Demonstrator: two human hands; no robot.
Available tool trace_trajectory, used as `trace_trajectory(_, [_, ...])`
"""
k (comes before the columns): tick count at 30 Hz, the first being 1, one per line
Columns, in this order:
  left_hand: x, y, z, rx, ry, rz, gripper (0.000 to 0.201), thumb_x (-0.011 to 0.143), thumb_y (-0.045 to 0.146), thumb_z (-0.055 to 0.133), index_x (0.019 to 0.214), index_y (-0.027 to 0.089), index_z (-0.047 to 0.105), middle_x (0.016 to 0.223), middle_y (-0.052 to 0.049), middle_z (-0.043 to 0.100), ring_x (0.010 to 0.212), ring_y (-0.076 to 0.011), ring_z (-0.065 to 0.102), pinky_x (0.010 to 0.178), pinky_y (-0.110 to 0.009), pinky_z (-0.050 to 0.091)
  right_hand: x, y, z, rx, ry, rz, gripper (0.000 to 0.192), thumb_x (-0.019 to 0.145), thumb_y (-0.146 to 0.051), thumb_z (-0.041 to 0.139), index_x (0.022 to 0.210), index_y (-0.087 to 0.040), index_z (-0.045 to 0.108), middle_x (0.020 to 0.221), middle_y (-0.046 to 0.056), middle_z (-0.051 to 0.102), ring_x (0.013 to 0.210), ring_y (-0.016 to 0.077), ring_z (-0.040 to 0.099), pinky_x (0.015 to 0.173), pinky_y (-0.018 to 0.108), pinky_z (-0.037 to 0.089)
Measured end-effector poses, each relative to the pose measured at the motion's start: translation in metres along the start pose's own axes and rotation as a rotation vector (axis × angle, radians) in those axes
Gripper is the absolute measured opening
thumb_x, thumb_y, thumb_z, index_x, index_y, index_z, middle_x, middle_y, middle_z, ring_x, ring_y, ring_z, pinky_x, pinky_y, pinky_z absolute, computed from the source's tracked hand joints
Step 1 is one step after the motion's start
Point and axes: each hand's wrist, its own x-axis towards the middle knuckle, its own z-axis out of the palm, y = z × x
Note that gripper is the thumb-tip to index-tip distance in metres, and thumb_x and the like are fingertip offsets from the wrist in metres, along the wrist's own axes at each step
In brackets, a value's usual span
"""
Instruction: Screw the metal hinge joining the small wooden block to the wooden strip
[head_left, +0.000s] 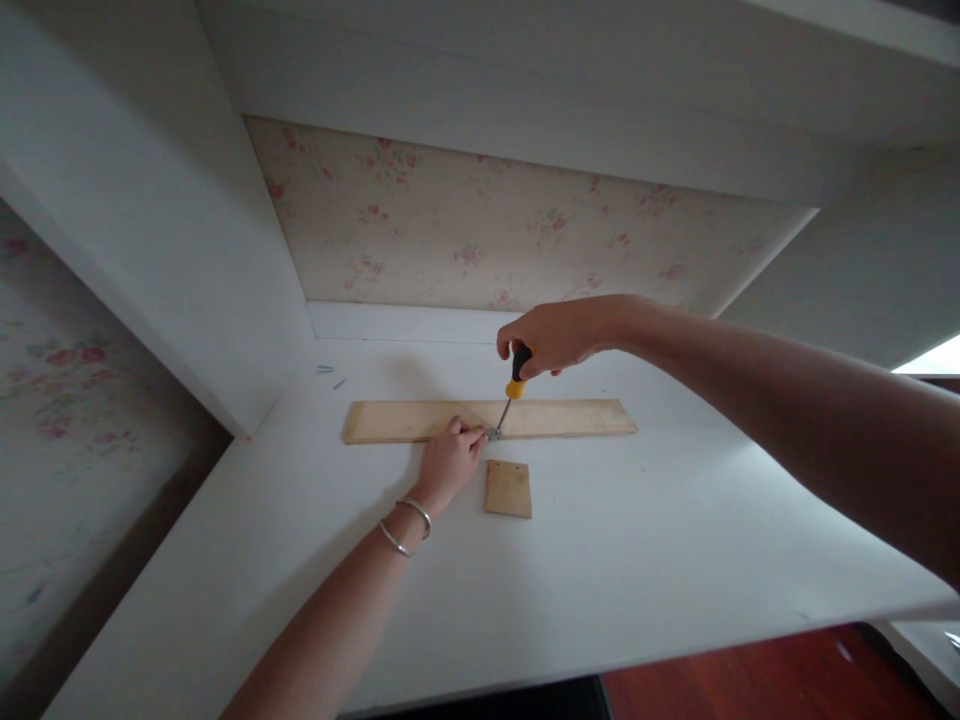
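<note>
A long wooden strip (491, 419) is laid flat across the white desk top (637, 540), parallel to its back edge and nearer that edge than the front. A small metal piece (494, 434) at the strip's front edge is pinched between the fingertips of the left hand (448, 462), on whose wrist two bangles (406, 525) are worn. The piece is met by the tip of a screwdriver (512, 389), whose orange-and-black handle is gripped in the closed fingers of the right hand (559, 335). A small square wooden block (508, 488) is set just in front of the strip, apart from it. A few small screws (330, 375) are seen near the back left corner.
</note>
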Motion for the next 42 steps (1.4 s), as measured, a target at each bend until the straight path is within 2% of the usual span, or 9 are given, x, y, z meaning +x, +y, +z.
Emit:
trace_trajectory(3, [0.000, 0.000, 0.000, -0.006, 0.010, 0.008, 0.035, 0.093, 0.040, 0.038, 0.117, 0.030, 0.062, 0.101, -0.005, 0.056, 0.082, -0.0138, 0.060, 0.075, -0.024, 0.046, 0.002, -0.001, -0.001, -0.125, 0.036, 0.112, 0.040, 0.085, -0.047, 0.045, 0.101, -0.016, 0.064, 0.067, 0.007, 0.067, 0.060, 0.0178, 0.061, 0.062, 0.030, 0.038])
trace_trajectory(8, [0.000, 0.001, 0.000, -0.032, -0.006, -0.002, 0.037, 0.094, 0.042, 0.036, 0.117, 0.029, 0.062, 0.100, -0.005, 0.056, 0.082, -0.0137, 0.059, 0.076, -0.025, 0.046, 0.001, -0.001, -0.002, -0.009, -0.005, 0.017, 0.050, 0.077, -0.049, 0.058, 0.120, -0.023, 0.054, 0.086, 0.004, 0.069, 0.062, 0.0162, 0.062, 0.062, 0.029, 0.038])
trace_trajectory(13, [-0.001, 0.001, -0.001, -0.030, 0.000, 0.000, 0.036, 0.093, 0.041, 0.037, 0.116, 0.029, 0.062, 0.099, -0.005, 0.056, 0.083, -0.0141, 0.059, 0.076, -0.025, 0.045, 0.004, -0.005, -0.004, -0.120, -0.004, 0.120, 0.048, 0.084, -0.053, 0.047, 0.110, -0.015, 0.061, 0.060, 0.005, 0.065, 0.061, 0.0198, 0.061, 0.063, 0.031, 0.038])
trace_trajectory(22, [-0.001, 0.001, -0.002, -0.012, 0.007, 0.005, 0.036, 0.094, 0.041, 0.037, 0.116, 0.029, 0.062, 0.100, -0.005, 0.056, 0.082, -0.0140, 0.060, 0.073, -0.025, 0.045, 0.001, -0.009, -0.005, -0.127, 0.011, 0.124, 0.044, 0.084, -0.050, 0.048, 0.108, -0.017, 0.063, 0.060, 0.006, 0.064, 0.059, 0.0195, 0.060, 0.062, 0.033, 0.037])
trace_trajectory(26, [-0.001, 0.000, -0.001, -0.016, 0.011, 0.014, 0.035, 0.094, 0.040, 0.037, 0.117, 0.030, 0.062, 0.100, -0.005, 0.055, 0.082, -0.0139, 0.060, 0.074, -0.025, 0.046, 0.001, -0.006, -0.004, -0.044, 0.001, -0.012, 0.053, 0.075, -0.047, 0.062, 0.122, -0.022, 0.053, 0.076, 0.003, 0.069, 0.063, 0.0178, 0.061, 0.061, 0.030, 0.038])
trace_trajectory(29, [-0.001, 0.000, 0.000, -0.013, 0.019, 0.018, 0.036, 0.094, 0.041, 0.036, 0.116, 0.030, 0.062, 0.100, -0.005, 0.055, 0.082, -0.0143, 0.060, 0.074, -0.025, 0.046, 0.001, -0.005, -0.003, -0.113, -0.017, 0.055, 0.040, 0.080, -0.046, 0.055, 0.108, -0.018, 0.061, 0.066, 0.004, 0.066, 0.062, 0.0180, 0.060, 0.060, 0.029, 0.037])
trace_trajectory(35, [-0.001, -0.001, 0.001, -0.013, 0.034, 0.025, 0.035, 0.093, 0.041, 0.037, 0.115, 0.030, 0.063, 0.099, -0.005, 0.056, 0.081, -0.0142, 0.060, 0.074, -0.025, 0.046, -0.002, -0.008, -0.004, -0.047, 0.012, -0.024, 0.060, 0.073, -0.047, 0.064, 0.126, -0.022, 0.049, 0.074, 0.002, 0.068, 0.064, 0.0172, 0.061, 0.061, 0.028, 0.038])
trace_trajectory(39, [0.000, 0.000, 0.001, -0.006, 0.018, 0.011, 0.036, 0.093, 0.040, 0.037, 0.117, 0.029, 0.062, 0.101, -0.005, 0.056, 0.081, -0.0137, 0.060, 0.074, -0.024, 0.046, -0.003, -0.012, -0.007, -0.189, 0.018, 0.153, 0.048, 0.079, -0.053, 0.053, 0.107, -0.015, 0.063, 0.064, 0.006, 0.065, 0.062, 0.0210, 0.061, 0.062, 0.032, 0.038])
trace_trajectory(42, [0.000, 0.000, 0.001, -0.001, 0.015, 0.011, 0.035, 0.093, 0.040, 0.038, 0.116, 0.030, 0.062, 0.101, -0.005, 0.056, 0.081, -0.0138, 0.060, 0.072, -0.024, 0.046, -0.003, -0.011, -0.006, -0.105, -0.009, 0.115, 0.060, 0.072, -0.054, 0.062, 0.121, -0.020, 0.056, 0.074, 0.005, 0.068, 0.062, 0.0191, 0.062, 0.062, 0.030, 0.039])
